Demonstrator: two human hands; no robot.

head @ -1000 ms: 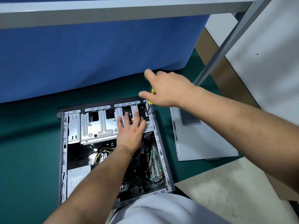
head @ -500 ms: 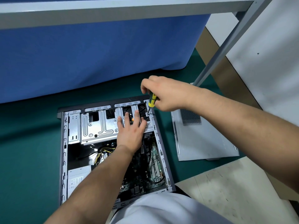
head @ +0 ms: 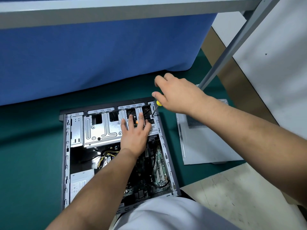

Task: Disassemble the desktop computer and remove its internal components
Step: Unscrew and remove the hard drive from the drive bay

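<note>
An open desktop computer case [head: 66,163] lies on its side on the green mat. A silver metal drive cage [head: 101,128] fills its far end; the motherboard [head: 157,165] and a power supply [head: 81,181] show nearer me. My left hand [head: 134,133] rests flat on the right part of the cage, fingers straight. My right hand [head: 177,95] grips a yellow-handled screwdriver [head: 155,109]. Its tip sits on a screw at the case's far right corner. Most of the handle is hidden under the hand.
The removed grey side panel [head: 207,143] lies on the mat right of the case. A blue cloth [head: 99,55] hangs from a bench behind. A slanted metal frame leg [head: 232,47] rises at right. A pale board [head: 240,188] lies at near right.
My right hand has rotated on the screwdriver: fingers curled round the handle half a second ago, now thumb and forefinger reach out to the left. My left hand stays on the cage.
</note>
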